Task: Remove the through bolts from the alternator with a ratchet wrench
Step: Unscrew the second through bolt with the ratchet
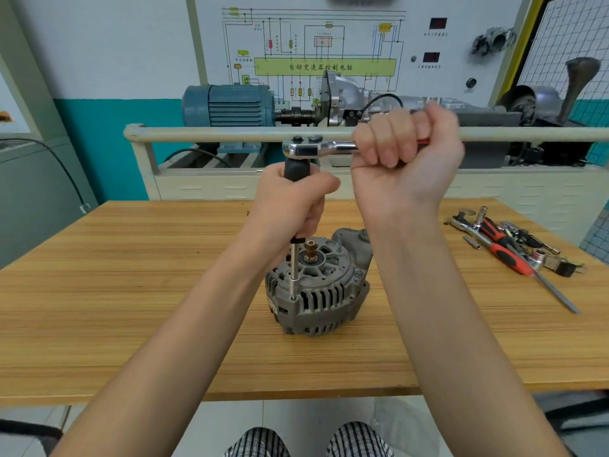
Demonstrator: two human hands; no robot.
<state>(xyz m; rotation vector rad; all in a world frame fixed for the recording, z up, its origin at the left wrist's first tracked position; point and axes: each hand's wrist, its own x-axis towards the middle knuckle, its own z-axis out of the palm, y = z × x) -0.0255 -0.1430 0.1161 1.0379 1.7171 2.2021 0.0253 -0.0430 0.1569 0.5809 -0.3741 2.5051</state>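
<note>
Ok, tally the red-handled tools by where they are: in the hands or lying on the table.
In the hands: 1, the ratchet wrench, gripped by the right hand while the left hand holds the black extension handle over the alternator.
Lying on the table: 2, red-handled tools in the pile at right.
Total: 3

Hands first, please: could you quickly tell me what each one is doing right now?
Left hand: gripping the black extension handle below the ratchet head.
Right hand: fist closed around the ratchet wrench handle.
</note>
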